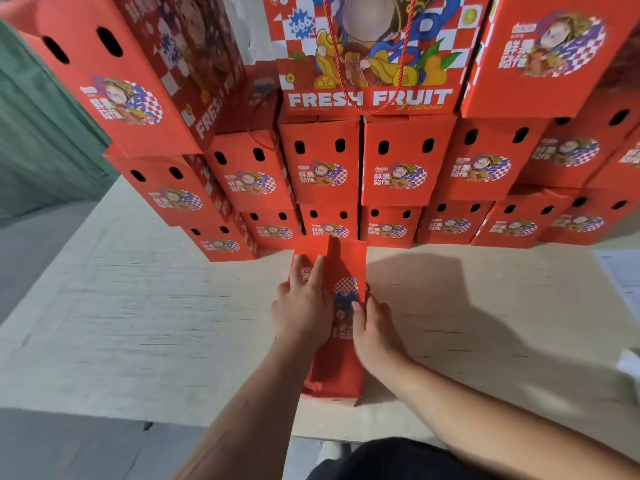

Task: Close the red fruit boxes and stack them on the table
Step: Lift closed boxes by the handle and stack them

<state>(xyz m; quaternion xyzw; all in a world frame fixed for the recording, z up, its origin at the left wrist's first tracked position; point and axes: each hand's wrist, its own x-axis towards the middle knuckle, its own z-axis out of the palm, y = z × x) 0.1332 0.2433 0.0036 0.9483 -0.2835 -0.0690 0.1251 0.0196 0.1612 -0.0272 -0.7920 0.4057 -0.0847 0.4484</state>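
Hands press a red box [343, 306] lying on the table [138, 323]. The left hand [303, 311] lies flat on top, fingers straight. The right hand [372, 336] holds the right side, thumb on top. Far behind, a stack [394, 168] of red boxes fills the table. Papers [620, 278] lie at right.

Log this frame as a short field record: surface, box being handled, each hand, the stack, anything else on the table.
surface: pale wooden table
box in hand: red fruit box lying on the table in front of the stack, lengthwise away from the person
left hand: left hand flat on the box's left side, fingers straight
right hand: right hand against the box's right side, thumb on top
stack: closed red boxes in several tiers along the far side
other: white paper sheet at the right edge
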